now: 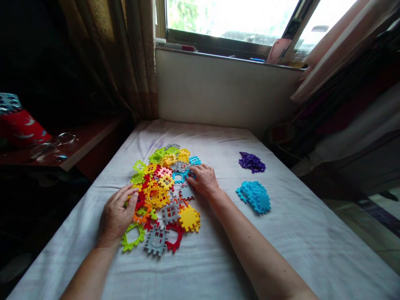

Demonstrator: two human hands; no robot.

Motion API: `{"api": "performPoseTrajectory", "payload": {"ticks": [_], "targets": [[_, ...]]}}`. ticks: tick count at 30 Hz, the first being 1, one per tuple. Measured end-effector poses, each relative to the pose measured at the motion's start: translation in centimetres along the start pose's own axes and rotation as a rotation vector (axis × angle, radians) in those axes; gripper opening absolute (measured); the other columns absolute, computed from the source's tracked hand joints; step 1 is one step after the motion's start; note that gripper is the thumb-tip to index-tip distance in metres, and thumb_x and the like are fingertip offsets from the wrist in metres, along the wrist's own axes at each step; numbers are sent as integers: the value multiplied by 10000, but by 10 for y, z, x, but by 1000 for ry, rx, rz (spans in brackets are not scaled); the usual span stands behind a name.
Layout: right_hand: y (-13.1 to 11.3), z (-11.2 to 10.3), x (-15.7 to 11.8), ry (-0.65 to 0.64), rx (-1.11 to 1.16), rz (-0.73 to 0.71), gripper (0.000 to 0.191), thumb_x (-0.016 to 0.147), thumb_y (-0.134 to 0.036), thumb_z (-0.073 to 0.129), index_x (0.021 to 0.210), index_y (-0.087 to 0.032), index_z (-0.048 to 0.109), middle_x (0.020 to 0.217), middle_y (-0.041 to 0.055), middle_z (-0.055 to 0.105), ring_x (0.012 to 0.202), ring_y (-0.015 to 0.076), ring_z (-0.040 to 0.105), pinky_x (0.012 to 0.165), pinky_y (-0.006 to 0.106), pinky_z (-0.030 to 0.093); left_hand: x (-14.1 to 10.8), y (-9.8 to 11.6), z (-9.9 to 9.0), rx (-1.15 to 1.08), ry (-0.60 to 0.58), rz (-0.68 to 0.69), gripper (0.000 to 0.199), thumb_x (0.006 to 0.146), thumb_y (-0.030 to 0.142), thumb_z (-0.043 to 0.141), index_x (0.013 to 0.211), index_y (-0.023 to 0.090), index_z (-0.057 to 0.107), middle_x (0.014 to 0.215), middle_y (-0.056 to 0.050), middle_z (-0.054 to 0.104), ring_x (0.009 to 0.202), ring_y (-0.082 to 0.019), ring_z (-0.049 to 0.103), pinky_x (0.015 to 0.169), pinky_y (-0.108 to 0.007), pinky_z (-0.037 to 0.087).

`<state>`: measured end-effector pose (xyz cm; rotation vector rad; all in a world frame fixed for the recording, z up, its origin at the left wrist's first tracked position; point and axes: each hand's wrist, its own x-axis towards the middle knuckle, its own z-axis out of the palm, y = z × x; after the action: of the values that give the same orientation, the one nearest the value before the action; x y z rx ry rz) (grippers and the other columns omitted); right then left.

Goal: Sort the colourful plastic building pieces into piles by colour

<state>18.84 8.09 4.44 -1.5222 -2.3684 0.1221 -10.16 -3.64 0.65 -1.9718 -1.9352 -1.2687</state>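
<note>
A mixed heap of plastic interlocking tiles (156, 196) in yellow, grey, red, green, orange and blue lies on the sheet-covered surface. My right hand (204, 180) reaches to the heap's right side, its fingers curled onto a blue tile (190, 174) that they partly cover. Along the left edge of the heap rests my left hand (117, 214), fingers stretched out and thumb apart, touching the tiles there. To the right of my right hand sit a pile of blue tiles (254, 196) and, farther back, a pile of purple tiles (251, 162).
A pale sheet (296, 250) covers the surface, which meets a white wall (212, 87) below a window. On the left stands a dark wooden table (90, 141) with eyeglasses (51, 145) and a red patterned item (23, 127). Curtains (137, 62) hang beside the window.
</note>
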Motion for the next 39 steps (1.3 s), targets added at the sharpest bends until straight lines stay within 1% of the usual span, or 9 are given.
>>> {"api": "performPoseTrajectory", "payload": {"ticks": [5, 8, 15, 21, 25, 28, 34, 37, 39], "targets": [[-4, 9, -15, 183, 159, 66, 348, 895, -220, 581, 1231, -247, 667, 1228, 79, 676, 1096, 220, 624, 946, 337, 487, 0, 0, -1, 2, -9, -24, 351, 924, 460, 480, 982, 221, 730, 1153, -91, 732, 1070, -248, 684, 991, -409, 539], [13, -4, -18, 247, 296, 122, 332, 882, -150, 518, 1124, -260, 716, 1126, 44, 711, 1014, 188, 658, 917, 302, 511, 0, 0, -2, 6, -21, -30, 344, 925, 454, 475, 992, 229, 727, 1171, -89, 724, 1082, -245, 681, 999, -405, 536], [108, -70, -42, 95, 166, 688, 309, 875, -231, 562, 1121, -240, 749, 1102, 48, 762, 942, 188, 690, 837, 274, 497, 0, -2, -2, 21, -14, -2, 340, 928, 464, 468, 994, 241, 716, 1181, -81, 719, 1087, -248, 678, 1008, -405, 532], [136, -76, -62, 2, 67, 811, 248, 805, -184, 607, 953, -243, 797, 974, 89, 774, 919, 277, 696, 778, 373, 494, -1, -4, 0, 25, -5, -32, 332, 927, 482, 473, 997, 258, 708, 1194, -69, 714, 1094, -250, 676, 1016, -411, 529], [124, -74, -55, 70, -60, 756, 249, 832, -221, 591, 967, -251, 798, 1014, 110, 765, 974, 301, 687, 832, 414, 507, -1, -5, 0, 33, -2, -33, 329, 926, 484, 470, 1000, 270, 708, 1197, -49, 715, 1081, -242, 681, 1000, -389, 537], [96, -64, -37, 137, -87, 557, 280, 889, -287, 547, 1047, -270, 778, 1108, 74, 754, 1042, 257, 670, 906, 375, 503, -1, -4, -1, 34, -10, -38, 327, 926, 482, 476, 1001, 267, 711, 1201, -51, 714, 1080, -243, 682, 998, -392, 537], [22, -24, -6, -67, -44, 228, 297, 911, -302, 561, 1152, -296, 734, 1209, 39, 731, 1134, 232, 631, 939, 359, 468, -2, -4, 0, 18, -2, -37, 345, 928, 480, 473, 991, 248, 720, 1193, -72, 717, 1084, -250, 681, 1003, -408, 536], [9, -19, 0, -121, -15, 154, 259, 939, -335, 530, 997, -307, 781, 1111, 26, 764, 1114, 223, 641, 940, 348, 448, -3, -6, 1, 15, 4, -48, 337, 925, 474, 485, 993, 244, 721, 1193, -75, 718, 1088, -248, 680, 1004, -401, 534], [12, -22, 5, -100, -17, 221, 294, 955, -392, 508, 962, -310, 790, 1066, 36, 774, 1099, 221, 651, 937, 345, 442, -3, -6, 2, 14, 5, -46, 332, 924, 470, 489, 994, 244, 721, 1198, -72, 717, 1090, -244, 678, 1003, -393, 535]]}}
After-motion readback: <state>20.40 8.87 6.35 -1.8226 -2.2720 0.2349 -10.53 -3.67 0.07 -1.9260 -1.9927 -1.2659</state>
